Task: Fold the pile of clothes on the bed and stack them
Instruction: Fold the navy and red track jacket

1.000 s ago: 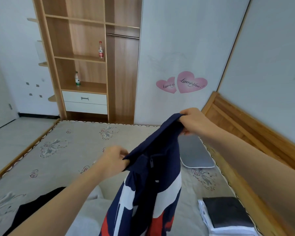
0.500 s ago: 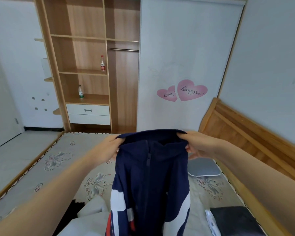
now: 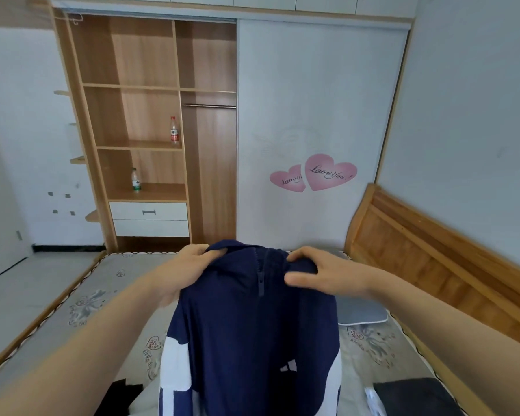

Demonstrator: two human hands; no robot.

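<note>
A navy zip-up jacket (image 3: 252,334) with white sleeve panels hangs in front of me over the bed (image 3: 81,298), its zipper facing me. My left hand (image 3: 189,265) grips the top left of the collar. My right hand (image 3: 315,273) holds the top right, thumb in front and fingers spread over the shoulder. A black garment (image 3: 117,396) and a pale one (image 3: 144,400) lie on the mattress at the bottom left. A folded dark grey item (image 3: 415,396) lies on a white one (image 3: 376,400) at the bottom right.
A grey pillow (image 3: 360,310) lies near the wooden headboard (image 3: 433,265) on the right. Beyond the bed stands an open wardrobe (image 3: 150,115) with two bottles and a white sliding door with pink heart stickers (image 3: 315,172). Floor runs along the left.
The jacket has turned from side-on to facing me and been raised. My hands moved close together at its collar, and my view tilted upward.
</note>
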